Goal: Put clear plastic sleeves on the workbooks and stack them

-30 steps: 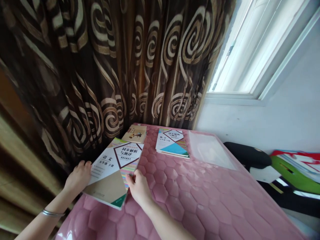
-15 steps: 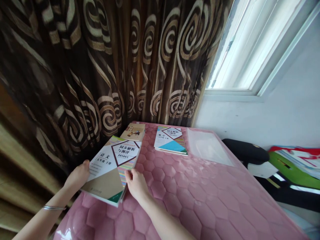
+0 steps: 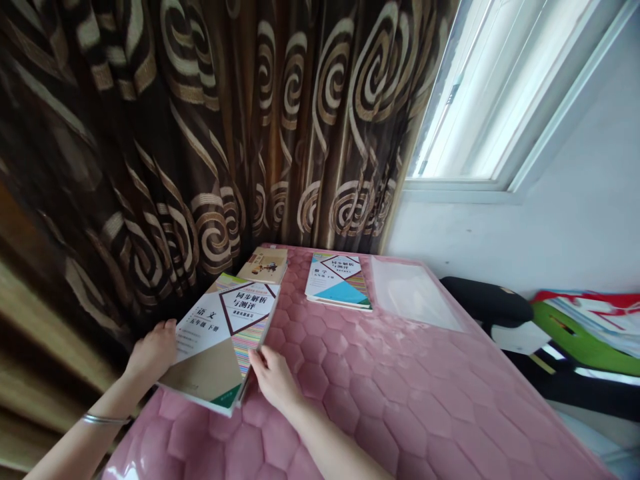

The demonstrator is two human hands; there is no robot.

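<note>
Rightward past the right grip edging the book, pink table spreads.

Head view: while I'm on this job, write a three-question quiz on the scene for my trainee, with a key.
1. Which wrist wears the bracelet? A) left B) right C) both
2. True or false: the left hand and the right hand are on opposite sides of the near book.
3. Fill in: seen from the wearer, the tan book lies at the near book's ___ edge.
Key: 1 A; 2 true; 3 far.
</note>
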